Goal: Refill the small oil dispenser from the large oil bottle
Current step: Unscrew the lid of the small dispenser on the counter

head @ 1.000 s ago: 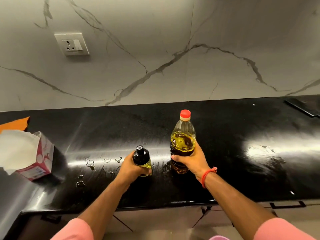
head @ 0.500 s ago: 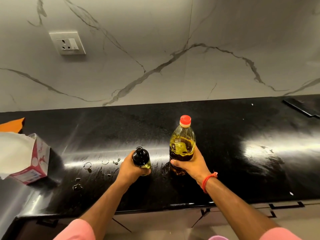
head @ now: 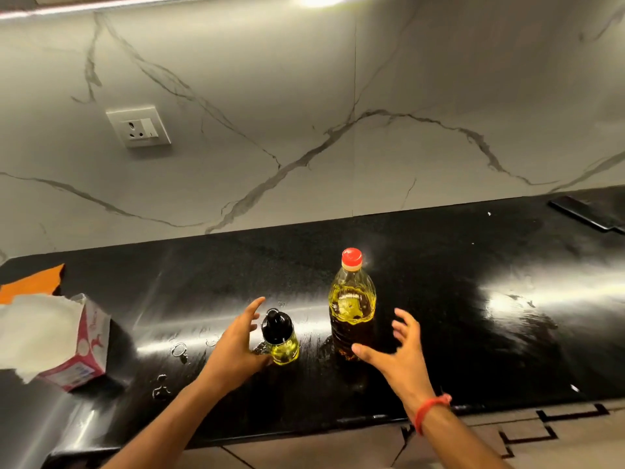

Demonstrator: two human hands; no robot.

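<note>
Both hands spread, holding nothing: left hand (head: 236,346) beside dispenser (head: 280,340), right hand (head: 402,353) near bottle (head: 351,309). Uncap dispenser first, steady its base.

On my black countertop (head: 439,299) sits a pink-and-white tissue box (head: 72,346) at far left — an orange cloth (head: 32,282) behind it. A wall socket (head: 138,127) is set in the marbled backsplash (head: 304,96).

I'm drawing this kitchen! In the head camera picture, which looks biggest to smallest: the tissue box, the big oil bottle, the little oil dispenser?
1. Tissue box, though it sits nearer the edge, so unsure.
2. Big oil bottle.
3. Little oil dispenser, clearly smallest.
</note>
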